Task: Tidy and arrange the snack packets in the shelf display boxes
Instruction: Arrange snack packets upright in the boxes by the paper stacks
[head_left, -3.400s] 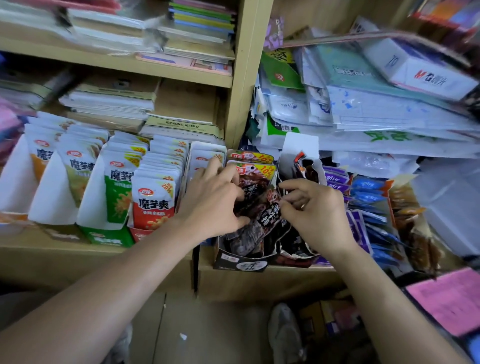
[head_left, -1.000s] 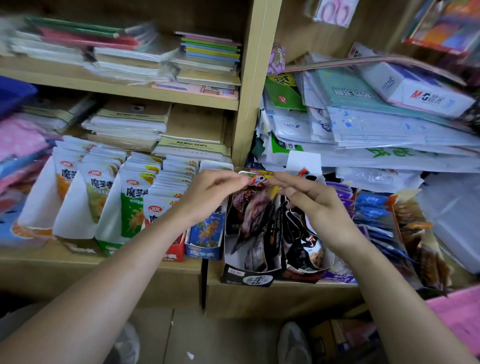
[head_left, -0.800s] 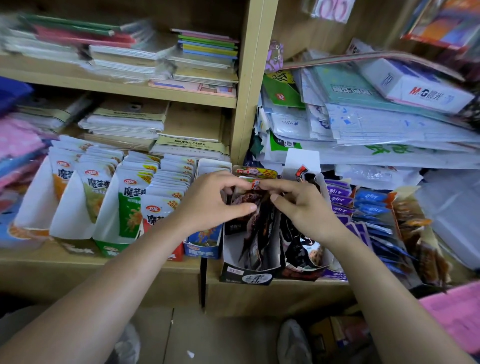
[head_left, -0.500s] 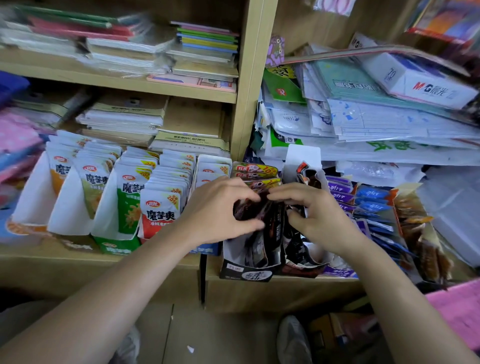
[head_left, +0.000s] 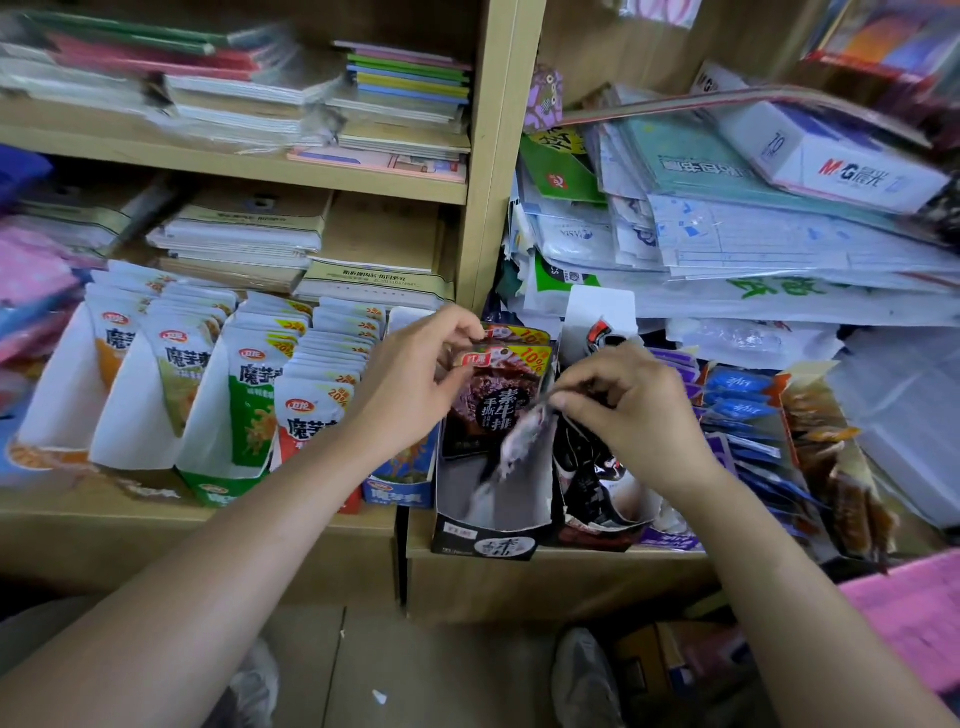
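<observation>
Left hand (head_left: 410, 384): pinches top edge of dark-brown foil snack packet (head_left: 493, 408), upright in black cardboard display box (head_left: 488, 543) | right hand (head_left: 634, 410): pinches blurred grey packet (head_left: 519, 441) above same box | light wooden shelf (head_left: 130, 517): stacked notebooks (head_left: 239, 239) far left

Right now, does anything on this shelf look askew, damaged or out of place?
Yes. The red-and-black box beside the black display box has a crumpled, bent front, and the packet the right hand pinches hangs tilted.
</observation>
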